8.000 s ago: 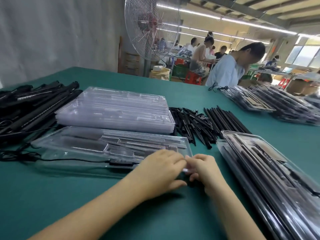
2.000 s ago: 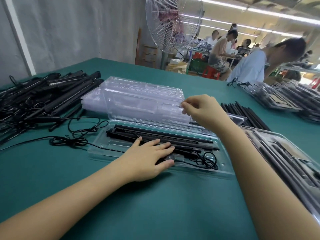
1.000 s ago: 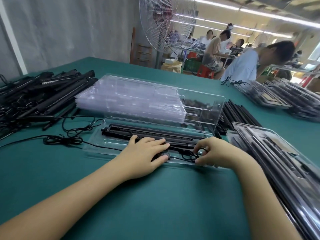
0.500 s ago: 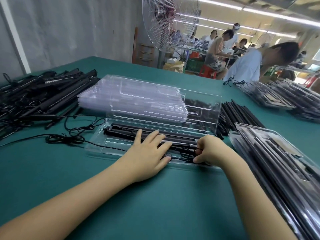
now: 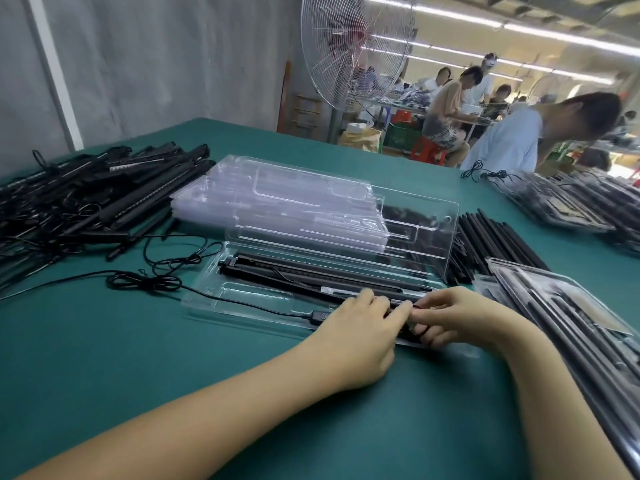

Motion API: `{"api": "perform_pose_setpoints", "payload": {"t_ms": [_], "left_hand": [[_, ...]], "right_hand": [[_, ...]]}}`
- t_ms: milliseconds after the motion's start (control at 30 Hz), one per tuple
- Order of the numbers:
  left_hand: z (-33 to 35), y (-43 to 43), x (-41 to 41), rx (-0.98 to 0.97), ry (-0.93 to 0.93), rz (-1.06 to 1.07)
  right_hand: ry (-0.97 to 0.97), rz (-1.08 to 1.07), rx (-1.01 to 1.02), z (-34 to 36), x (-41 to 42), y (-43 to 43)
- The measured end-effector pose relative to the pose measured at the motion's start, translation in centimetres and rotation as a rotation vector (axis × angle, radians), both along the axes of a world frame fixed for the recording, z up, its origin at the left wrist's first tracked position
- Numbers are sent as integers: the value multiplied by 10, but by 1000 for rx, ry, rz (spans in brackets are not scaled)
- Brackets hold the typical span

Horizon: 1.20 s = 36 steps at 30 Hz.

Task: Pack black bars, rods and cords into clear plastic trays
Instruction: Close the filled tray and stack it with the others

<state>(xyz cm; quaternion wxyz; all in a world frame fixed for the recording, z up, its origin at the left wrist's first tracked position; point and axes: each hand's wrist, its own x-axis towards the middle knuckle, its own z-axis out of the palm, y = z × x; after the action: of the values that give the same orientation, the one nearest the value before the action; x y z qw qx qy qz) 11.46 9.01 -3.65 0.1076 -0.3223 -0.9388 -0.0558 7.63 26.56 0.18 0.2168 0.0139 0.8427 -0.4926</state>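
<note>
Two bare forearms reach in over the green bench (image 5: 138, 368), and the hands meet at the near right end of an open clear tray (image 5: 239, 299). The left hand (image 5: 356, 337) lies knuckles up with its fingers bent down onto the tray's front channel; whether it grips anything I cannot tell. The right hand (image 5: 460, 317) pinches a black bunch of cord between thumb and curled fingers, its fingertips touching those of the left hand.

The cord (image 5: 147, 281) runs from an inline switch (image 5: 318, 315) just left of the left hand, out over the tray's edge and into a loose tangle on the bench. Two long black bars (image 5: 304, 275) lie side by side in the tray's rear channels; one carries a small white tag (image 5: 328, 289), too small to read. The tray's lid (image 5: 433, 233) stands tilted up behind them.

At the near right lies a heap of filled trays (image 5: 571, 327). Behind the lid sits a stack of empty trays (image 5: 277, 206), with thin black rods (image 5: 498, 237) to its right and a big pile of bars and cords (image 5: 90, 206) to its left. More filled trays (image 5: 568, 202) lie at the far right.

Beyond the bench stands a large wire-caged fan (image 5: 356, 46) before a grey wall (image 5: 156, 64). A person in a pale shirt (image 5: 509, 143) bends over the bench, others sit at benches farther back, near a red stool (image 5: 427, 151), under long tube lights (image 5: 554, 38).
</note>
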Motion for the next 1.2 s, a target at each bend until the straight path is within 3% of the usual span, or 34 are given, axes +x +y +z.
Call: {"api": "perform_pose_setpoints", "payload": {"t_ms": [100, 233, 433, 667, 833, 1033, 1200], "left_hand": [[-1, 1, 1, 93, -36, 47], [-3, 0, -1, 71, -18, 29], [-8, -10, 2, 22, 16, -85], [-7, -25, -1, 173, -151, -144], [-6, -25, -3, 58, -117, -124], [-3, -18, -8, -21, -172, -204], [-7, -7, 0, -108, 12, -140]], "right_hand": [[-34, -37, -80, 1, 1, 5], [-25, -153, -97, -3, 1, 3], [148, -253, 135, -14, -2, -11], [217, -264, 341, -10, -1, -15], [173, -174, 557, 0, 4, -16], [166, -150, 614, 2, 5, -20], [210, -151, 642, 1, 8, -19]]}}
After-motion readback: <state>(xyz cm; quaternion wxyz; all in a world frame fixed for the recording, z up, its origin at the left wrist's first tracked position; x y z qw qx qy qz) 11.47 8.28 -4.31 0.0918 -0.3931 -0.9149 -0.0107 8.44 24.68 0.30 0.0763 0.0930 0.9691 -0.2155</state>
